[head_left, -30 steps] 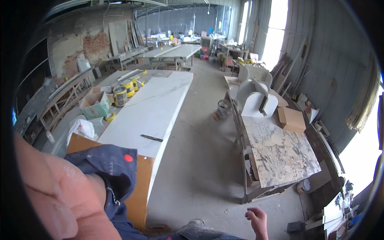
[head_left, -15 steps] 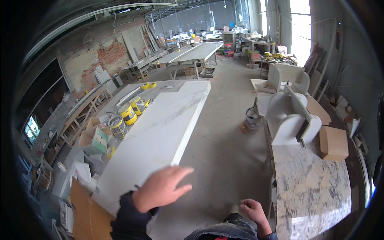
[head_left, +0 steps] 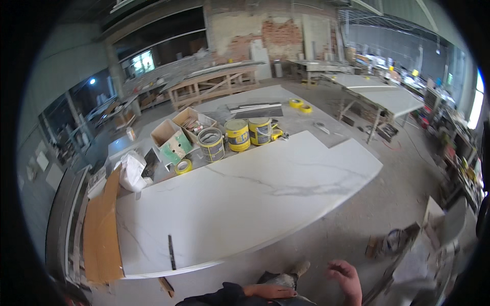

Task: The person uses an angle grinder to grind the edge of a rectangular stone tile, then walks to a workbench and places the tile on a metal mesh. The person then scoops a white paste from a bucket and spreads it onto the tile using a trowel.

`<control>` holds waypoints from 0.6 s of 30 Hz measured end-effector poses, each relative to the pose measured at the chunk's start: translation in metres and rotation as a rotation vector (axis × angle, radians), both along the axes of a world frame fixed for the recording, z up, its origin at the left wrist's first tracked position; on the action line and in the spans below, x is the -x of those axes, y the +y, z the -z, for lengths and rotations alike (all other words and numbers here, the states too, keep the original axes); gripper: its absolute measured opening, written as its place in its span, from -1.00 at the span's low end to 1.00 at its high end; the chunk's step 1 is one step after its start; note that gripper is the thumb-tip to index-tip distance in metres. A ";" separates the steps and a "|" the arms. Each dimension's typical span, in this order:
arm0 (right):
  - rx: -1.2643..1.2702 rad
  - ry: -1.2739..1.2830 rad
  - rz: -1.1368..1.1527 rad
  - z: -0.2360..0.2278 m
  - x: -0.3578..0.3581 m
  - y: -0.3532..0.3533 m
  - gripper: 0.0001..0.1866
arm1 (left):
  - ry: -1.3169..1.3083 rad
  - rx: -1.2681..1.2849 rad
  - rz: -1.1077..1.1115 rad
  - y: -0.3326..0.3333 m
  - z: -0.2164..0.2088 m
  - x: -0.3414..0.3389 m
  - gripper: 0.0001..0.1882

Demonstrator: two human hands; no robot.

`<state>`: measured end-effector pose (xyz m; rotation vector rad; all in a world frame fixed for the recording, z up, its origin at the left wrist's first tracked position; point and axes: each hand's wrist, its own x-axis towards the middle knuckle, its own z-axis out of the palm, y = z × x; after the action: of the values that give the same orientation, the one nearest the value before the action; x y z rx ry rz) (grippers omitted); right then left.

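Note:
In front of me lies a long white slab with grey veins (head_left: pixel 245 188). Low in the view, close to my body, my left hand (head_left: pixel 271 291) rests with its fingers stretched to the right, nothing visible in it. My right hand (head_left: pixel 345 280) hangs over the floor beyond the slab's near edge; its fingers are loosely bent and apart, holding nothing. A thin black stick-like tool (head_left: pixel 171 252) lies on the slab near its front edge, left of both hands.
Behind the slab stand yellow-and-black cans (head_left: pixel 237 135), a green-and-brown carton (head_left: pixel 173 145) and yellow tape rolls (head_left: pixel 183 167). Brown cardboard (head_left: pixel 102 232) covers the slab's left end. A bucket (head_left: pixel 395 238) stands on the floor at right. Another slab table (head_left: pixel 380 93) is farther back.
My view has swung left, bringing the slab across the front. My left hand has drawn back from over the slab's edge toward my body. My right hand stays low, its fingers loosely bent.

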<state>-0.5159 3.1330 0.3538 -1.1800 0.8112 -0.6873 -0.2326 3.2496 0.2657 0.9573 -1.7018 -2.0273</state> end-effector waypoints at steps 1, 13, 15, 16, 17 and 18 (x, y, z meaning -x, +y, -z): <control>-0.047 -0.009 -0.050 0.009 0.010 -0.023 -0.66 | 0.038 -0.011 -0.019 -0.033 -0.005 0.004 -0.27; -0.313 0.259 -0.094 -0.002 0.140 -0.318 -0.42 | -0.016 0.207 0.019 -0.485 -0.119 0.105 -0.43; -0.315 0.264 -0.086 0.003 0.172 -0.376 -0.41 | -0.070 0.261 0.041 -0.551 -0.128 0.140 -0.43; -0.307 0.265 -0.099 0.008 0.190 -0.407 -0.41 | -0.095 0.289 0.051 -0.582 -0.134 0.158 -0.43; -0.315 0.270 -0.094 0.007 0.209 -0.435 -0.41 | -0.096 0.287 0.037 -0.608 -0.135 0.179 -0.42; -0.313 0.276 -0.106 0.008 0.228 -0.468 -0.40 | -0.101 0.290 0.005 -0.635 -0.130 0.197 -0.41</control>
<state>-0.7440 2.6652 0.3456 -1.0342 1.0377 -0.2977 -0.4292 2.6144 0.3954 0.9690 -1.9842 -1.6974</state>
